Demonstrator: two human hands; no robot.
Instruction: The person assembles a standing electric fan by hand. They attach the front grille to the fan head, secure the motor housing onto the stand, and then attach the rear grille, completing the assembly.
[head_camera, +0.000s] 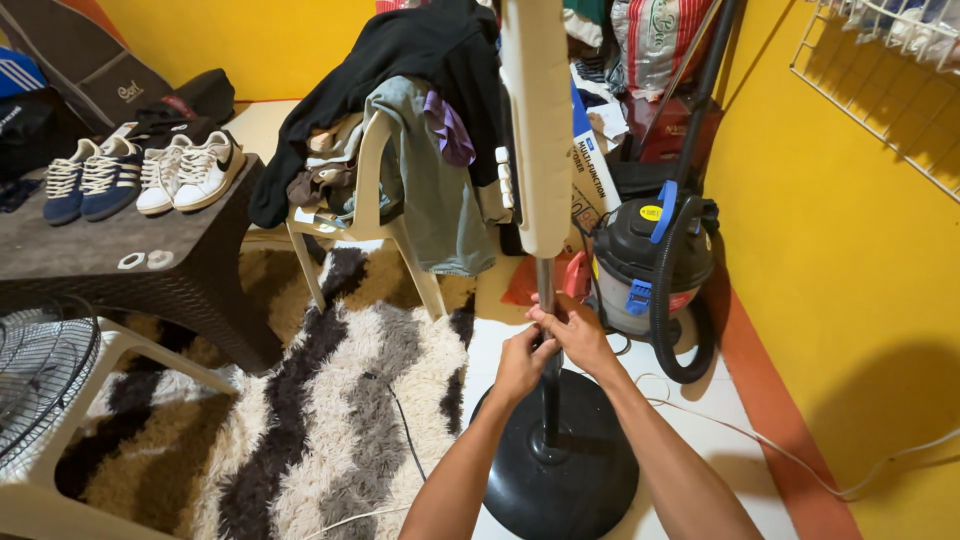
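Observation:
A stand fan's thin dark pole (549, 400) rises from a round black base (570, 470) on the white floor. Its cream upper column (537, 120) with small buttons stands above. My left hand (522, 362) wraps the pole from the left. My right hand (572, 332) grips the pole just above it, fingers curled around the joint below the cream column. Both forearms come in from the bottom edge.
A grey and blue canister vacuum (652, 265) with a black hose stands right of the pole, by the yellow wall. A white plastic chair (372, 200) piled with clothes is behind. A shaggy striped rug (340, 420) lies left; a dark table (170, 260) holds sneakers. A fan grille (35, 370) rests on a white stool.

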